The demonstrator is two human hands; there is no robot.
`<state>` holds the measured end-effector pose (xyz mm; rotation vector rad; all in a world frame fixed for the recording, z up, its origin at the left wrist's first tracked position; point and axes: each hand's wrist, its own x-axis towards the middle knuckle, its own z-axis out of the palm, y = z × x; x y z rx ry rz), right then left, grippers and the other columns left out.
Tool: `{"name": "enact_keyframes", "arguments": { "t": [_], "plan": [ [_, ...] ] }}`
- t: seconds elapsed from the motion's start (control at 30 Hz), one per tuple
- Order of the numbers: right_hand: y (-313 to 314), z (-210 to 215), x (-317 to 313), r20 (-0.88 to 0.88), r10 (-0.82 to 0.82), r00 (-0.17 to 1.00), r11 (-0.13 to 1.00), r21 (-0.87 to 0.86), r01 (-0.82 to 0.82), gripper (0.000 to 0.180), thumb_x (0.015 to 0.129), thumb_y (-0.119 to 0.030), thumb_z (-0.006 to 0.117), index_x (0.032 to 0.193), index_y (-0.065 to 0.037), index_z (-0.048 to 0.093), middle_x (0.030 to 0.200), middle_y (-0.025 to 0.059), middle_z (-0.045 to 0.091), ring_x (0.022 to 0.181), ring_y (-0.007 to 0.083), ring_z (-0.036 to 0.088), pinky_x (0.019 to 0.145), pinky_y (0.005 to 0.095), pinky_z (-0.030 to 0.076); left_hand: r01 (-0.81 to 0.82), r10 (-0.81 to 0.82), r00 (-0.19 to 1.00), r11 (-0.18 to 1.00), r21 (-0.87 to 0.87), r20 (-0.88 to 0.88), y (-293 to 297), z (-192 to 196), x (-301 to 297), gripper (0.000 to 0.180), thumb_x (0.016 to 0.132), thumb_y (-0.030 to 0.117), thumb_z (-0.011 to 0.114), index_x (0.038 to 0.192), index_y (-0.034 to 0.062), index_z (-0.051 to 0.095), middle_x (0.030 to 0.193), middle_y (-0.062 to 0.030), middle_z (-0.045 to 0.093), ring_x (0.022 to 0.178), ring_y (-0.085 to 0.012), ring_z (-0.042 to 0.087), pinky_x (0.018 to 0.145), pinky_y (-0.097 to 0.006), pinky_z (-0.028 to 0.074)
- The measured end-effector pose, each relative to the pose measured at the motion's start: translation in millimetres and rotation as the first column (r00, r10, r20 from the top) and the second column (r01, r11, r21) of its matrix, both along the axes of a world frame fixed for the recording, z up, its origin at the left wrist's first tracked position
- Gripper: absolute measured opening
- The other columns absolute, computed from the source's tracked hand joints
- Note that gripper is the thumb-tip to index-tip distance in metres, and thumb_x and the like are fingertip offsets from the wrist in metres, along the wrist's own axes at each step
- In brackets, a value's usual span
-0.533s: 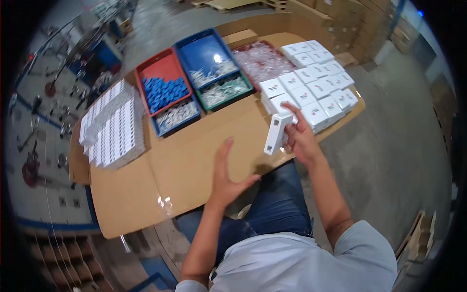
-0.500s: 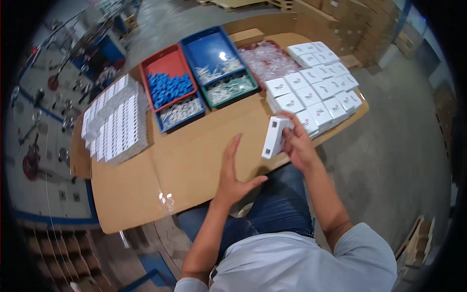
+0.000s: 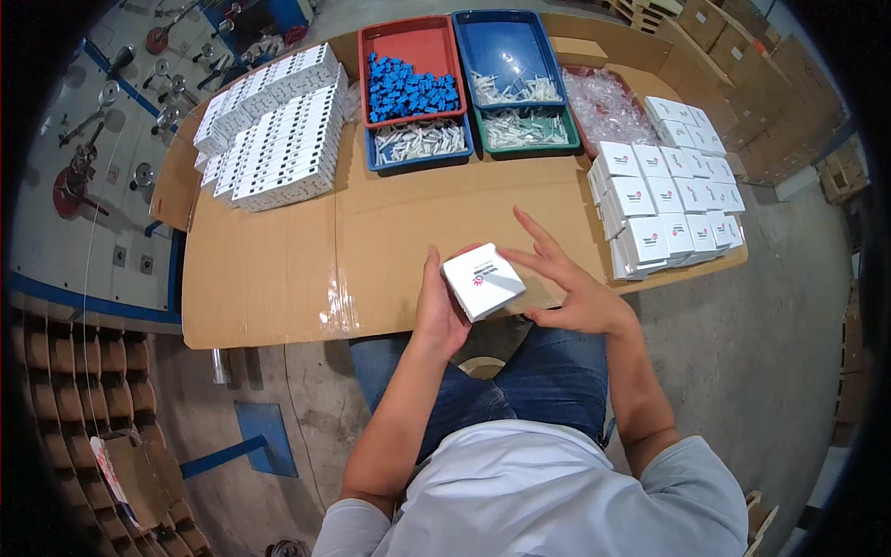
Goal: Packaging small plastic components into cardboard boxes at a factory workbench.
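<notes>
Left grip (image 3: pixel 441 311) is bent like a cup around a white box (image 3: pixel 483 281), holding it from below and from the left. Right grip (image 3: pixel 585 297) is wide open, with its fingers spread and nothing held in it. One finger is right by the top of the box, but I can't tell if it touches.

The box is held up near the front edge of the desk (image 3: pixel 399 204), tilted, with its printed face up. It looks light, so one hand should be plenty. Its sides look flat and stiff, like thin card or plastic, and the smooth skin might slip a bit. A hard squeeze could dent it or bend a corner. Two sides facing each other look like the best place to hold.

Past the box, a wide stretch of brown top gives room to move. The front edge is close, so a dropped box could fall on the legs (image 3: pixel 548 390). To the right, a pile of white boxes (image 3: pixel 668 200) could get bumped. Far back stand a red tray (image 3: pixel 408 37) with blue bits (image 3: pixel 413 91) and a green tray (image 3: pixel 534 150). White blocks (image 3: pixel 278 139) are stacked on the left, well apart from both hands.
</notes>
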<state>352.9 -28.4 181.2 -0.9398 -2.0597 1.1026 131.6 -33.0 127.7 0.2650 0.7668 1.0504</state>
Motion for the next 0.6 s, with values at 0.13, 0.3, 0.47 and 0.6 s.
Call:
{"name": "enact_keyframes", "arguments": {
  "t": [0.13, 0.3, 0.47, 0.6],
  "plan": [
    [6, 3, -4, 0.230, 0.222, 0.947, 0.958, 0.128, -0.256, 0.074, 0.084, -0.010, 0.077, 0.153, -0.028, 0.056, 0.175, 0.0182, 0.008, 0.161, 0.0399, 0.009, 0.127, 0.0488, 0.021, 0.219, -0.220, 0.976, 0.974, 0.055, 0.012, 2, -3, -14, 0.073, 0.107, 0.065, 0.031, 0.143, 0.0067, 0.058, 0.128, -0.0147, 0.069, 0.117, -0.0255, 0.068, 0.101, -0.042, 0.056],
    [-4, 10, -25, 0.311, 0.169, 0.935, 0.948, 0.209, -0.240, 0.069, 0.084, -0.022, 0.079, 0.150, -0.028, 0.058, 0.168, 0.0156, 0.033, 0.156, 0.0378, 0.027, 0.124, 0.0561, 0.026, 0.271, -0.268, 0.954, 0.962, 0.006, -0.131, 4, 1, -27, 0.075, 0.103, 0.071, 0.037, 0.139, 0.0091, 0.060, 0.128, -0.0128, 0.067, 0.120, -0.0245, 0.066, 0.098, -0.042, 0.057],
    [-17, -20, -37, 0.121, -0.095, 0.988, 0.948, 0.314, 0.053, 0.064, 0.082, -0.034, 0.082, 0.143, -0.022, 0.064, 0.152, 0.0145, 0.055, 0.141, 0.0350, 0.051, 0.117, 0.0585, 0.036, 0.135, -0.199, 0.866, 0.976, 0.168, 0.458, -11, 22, -17, 0.070, 0.106, 0.066, 0.041, 0.146, 0.0091, 0.050, 0.134, -0.0120, 0.062, 0.119, -0.0256, 0.065, 0.099, -0.042, 0.057],
    [-18, -25, -44, 0.042, -0.196, 0.980, 0.944, 0.279, 0.177, 0.066, 0.082, -0.036, 0.083, 0.139, -0.011, 0.064, 0.150, 0.0173, 0.054, 0.135, 0.0389, 0.054, 0.114, 0.0496, 0.042, 0.093, -0.096, 0.995, 0.989, 0.113, 0.016, -22, 11, 6, 0.070, 0.106, 0.067, 0.036, 0.146, 0.0103, 0.047, 0.134, -0.0115, 0.061, 0.123, -0.0263, 0.063, 0.099, -0.043, 0.057]
  ]
}}
